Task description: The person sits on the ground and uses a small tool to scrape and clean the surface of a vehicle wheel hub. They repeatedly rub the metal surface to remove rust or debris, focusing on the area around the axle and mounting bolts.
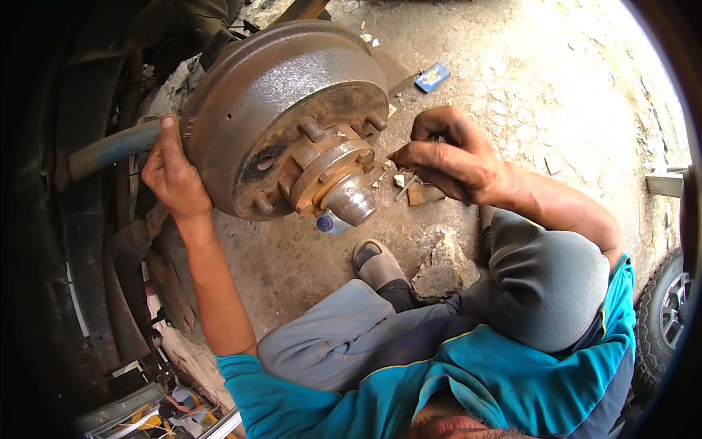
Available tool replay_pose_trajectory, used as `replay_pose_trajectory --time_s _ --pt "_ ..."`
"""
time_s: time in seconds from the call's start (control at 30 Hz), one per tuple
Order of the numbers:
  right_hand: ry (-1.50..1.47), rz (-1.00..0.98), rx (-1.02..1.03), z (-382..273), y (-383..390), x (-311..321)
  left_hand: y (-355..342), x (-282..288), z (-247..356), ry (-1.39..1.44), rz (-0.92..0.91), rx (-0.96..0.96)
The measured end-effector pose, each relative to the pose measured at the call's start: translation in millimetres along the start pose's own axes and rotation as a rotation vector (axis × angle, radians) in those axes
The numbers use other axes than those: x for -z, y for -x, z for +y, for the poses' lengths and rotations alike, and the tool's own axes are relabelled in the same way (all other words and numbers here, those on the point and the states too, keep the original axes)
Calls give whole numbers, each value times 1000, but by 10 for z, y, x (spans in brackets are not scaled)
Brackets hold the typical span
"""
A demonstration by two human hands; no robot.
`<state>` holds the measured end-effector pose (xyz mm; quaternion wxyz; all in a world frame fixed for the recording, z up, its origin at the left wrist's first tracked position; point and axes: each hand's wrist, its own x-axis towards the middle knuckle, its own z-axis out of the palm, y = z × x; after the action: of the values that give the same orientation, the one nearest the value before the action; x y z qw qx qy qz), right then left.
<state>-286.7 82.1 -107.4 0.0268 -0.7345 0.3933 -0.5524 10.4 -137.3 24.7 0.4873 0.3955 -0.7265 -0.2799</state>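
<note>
A rusty brake drum [285,80] with a worn metal sheen hangs on its axle at the upper middle. Its hub [333,164] faces me, with several wheel studs around it and a shiny rounded end. My left hand [179,172] grips the drum's back left edge, thumb up, with the other fingers partly hidden behind. To the right of the hub, apart from it, my right hand [453,157] is closed with fingers curled and pinched. Whatever lies between those fingertips is too small to make out. A thin metal piece [406,188] shows just below them.
A blue pipe-like bar [117,150] and dark vehicle parts fill the left side. On the ground are a small blue box [432,77], a bottle with a blue cap [329,223] and a stone chunk [444,271]. A tyre [662,322] stands at the right edge.
</note>
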Motion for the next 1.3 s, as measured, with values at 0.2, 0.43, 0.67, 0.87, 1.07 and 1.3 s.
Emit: replay_pose_trajectory --time_s 0.2,0.43,0.67,0.87,1.07,1.3 --pt "-186 4 -61 110 28 -128 23 -68 74 -35 62 -38" --pt "-191 33 -122 51 72 -160 86 -35 172 -50 -6 -39" --pt "-188 23 -105 25 117 -100 120 -106 215 -26 3 -55" --pt "-110 -2 -72 49 129 -21 139 -133 256 -28 47 -2" --pt "-122 6 -110 70 128 -92 117 -85 218 9 5 -55" --pt "-91 -68 -58 -15 -137 -64 90 -114 170 -6 21 -30"
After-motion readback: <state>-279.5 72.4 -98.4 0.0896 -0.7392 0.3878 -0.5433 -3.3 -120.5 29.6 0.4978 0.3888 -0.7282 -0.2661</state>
